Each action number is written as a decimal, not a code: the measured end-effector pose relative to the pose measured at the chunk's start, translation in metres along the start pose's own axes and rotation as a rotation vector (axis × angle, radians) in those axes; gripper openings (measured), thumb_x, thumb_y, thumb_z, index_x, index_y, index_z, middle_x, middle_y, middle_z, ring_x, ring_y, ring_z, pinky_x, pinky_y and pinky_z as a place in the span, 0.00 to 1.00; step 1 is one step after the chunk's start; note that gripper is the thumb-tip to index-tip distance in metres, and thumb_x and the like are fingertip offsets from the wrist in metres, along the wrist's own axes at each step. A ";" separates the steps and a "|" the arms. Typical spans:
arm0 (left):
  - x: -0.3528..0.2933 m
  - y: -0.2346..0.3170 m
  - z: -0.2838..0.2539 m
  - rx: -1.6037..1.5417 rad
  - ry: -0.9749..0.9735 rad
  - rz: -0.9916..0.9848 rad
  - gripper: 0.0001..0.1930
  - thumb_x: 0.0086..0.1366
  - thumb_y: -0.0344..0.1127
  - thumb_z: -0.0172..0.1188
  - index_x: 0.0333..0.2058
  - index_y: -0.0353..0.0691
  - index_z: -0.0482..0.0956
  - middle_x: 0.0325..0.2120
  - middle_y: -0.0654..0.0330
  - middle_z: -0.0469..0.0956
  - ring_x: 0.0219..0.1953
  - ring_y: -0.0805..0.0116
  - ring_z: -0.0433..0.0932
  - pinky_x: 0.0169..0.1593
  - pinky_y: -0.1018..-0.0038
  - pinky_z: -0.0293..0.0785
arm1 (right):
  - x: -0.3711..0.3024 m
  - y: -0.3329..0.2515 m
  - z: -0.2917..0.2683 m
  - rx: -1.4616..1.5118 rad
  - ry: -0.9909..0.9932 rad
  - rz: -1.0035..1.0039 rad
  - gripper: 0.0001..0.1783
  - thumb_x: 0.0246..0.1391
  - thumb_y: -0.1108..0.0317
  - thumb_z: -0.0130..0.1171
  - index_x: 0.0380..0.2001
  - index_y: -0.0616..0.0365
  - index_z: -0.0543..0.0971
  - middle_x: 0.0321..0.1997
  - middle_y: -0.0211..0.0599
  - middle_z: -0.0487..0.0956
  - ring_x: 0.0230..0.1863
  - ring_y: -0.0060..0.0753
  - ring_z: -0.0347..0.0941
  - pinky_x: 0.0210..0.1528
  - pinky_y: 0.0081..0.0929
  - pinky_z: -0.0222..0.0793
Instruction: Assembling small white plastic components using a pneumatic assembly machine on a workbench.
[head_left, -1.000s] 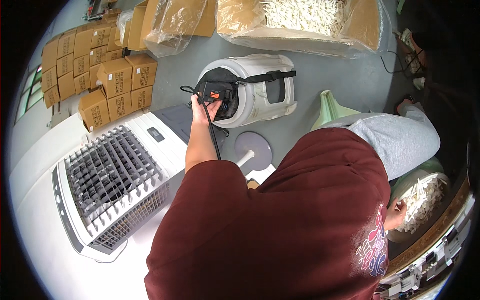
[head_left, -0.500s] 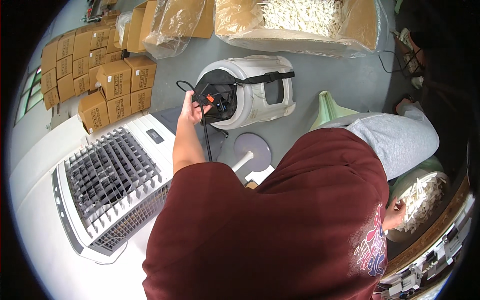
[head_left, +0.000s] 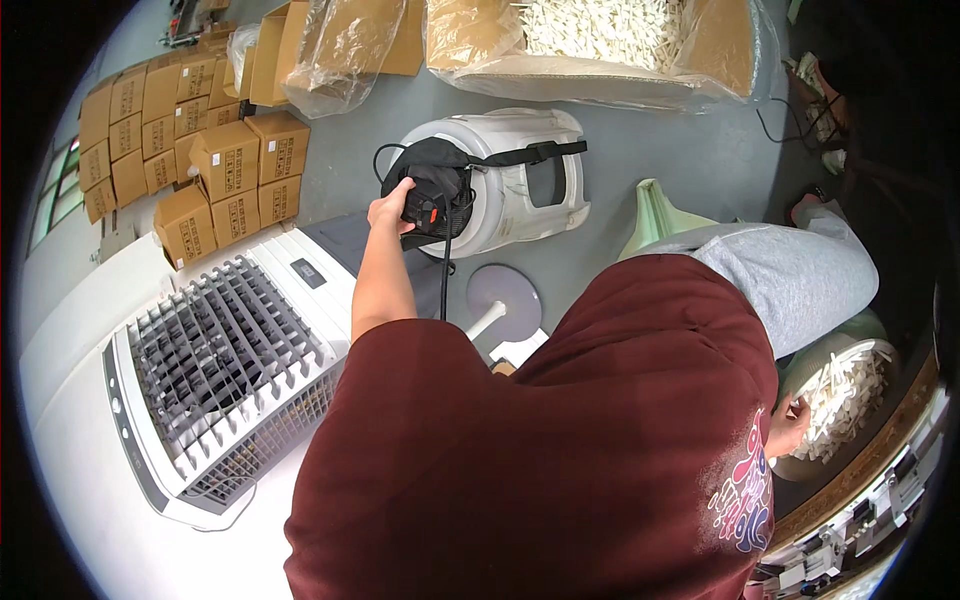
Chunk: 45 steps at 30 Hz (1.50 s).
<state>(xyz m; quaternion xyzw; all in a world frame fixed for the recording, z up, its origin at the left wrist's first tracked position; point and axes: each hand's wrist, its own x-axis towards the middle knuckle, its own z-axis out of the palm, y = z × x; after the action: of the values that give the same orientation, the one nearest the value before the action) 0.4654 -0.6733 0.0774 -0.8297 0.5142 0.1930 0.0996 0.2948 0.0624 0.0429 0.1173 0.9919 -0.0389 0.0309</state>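
A black pouch with a strap and an orange spot lies against a whitish plastic stool. My left hand grips the pouch's near left side, thumb on top, fingers partly hidden. A black cable runs from the pouch down toward my body. At far right, my right hand is at the left rim of a round tub, fingers curled over the edge. Small white plastic pieces fill the tub, some close to my fingertips.
A white air cooler with a dark grille stands at left. Stacked cartons are behind it. A large plastic-lined carton of white pieces sits at the top. A round grey stand base and a pale green object are nearby.
My left hand has moved right from the cable's loop onto the pouch, its fingers closing in. The cable has shifted right with it. My right hand stays at the tub.
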 end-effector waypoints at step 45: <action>-0.317 0.331 -0.006 -0.725 0.084 1.400 0.46 0.64 0.58 0.57 0.70 0.42 0.45 0.68 0.43 0.38 0.68 0.51 0.52 0.62 0.59 0.61 | -0.011 -0.014 0.004 0.329 0.185 0.107 0.13 0.40 0.71 0.68 0.33 0.54 0.79 0.30 0.36 0.77 0.26 0.39 0.77 0.30 0.36 0.73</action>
<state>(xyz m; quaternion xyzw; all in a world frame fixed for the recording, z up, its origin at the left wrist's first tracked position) 0.0460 -0.5664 0.2276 -0.3005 0.8254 0.3348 -0.3411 0.3024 0.0460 0.0408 0.1764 0.9631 -0.1876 -0.0781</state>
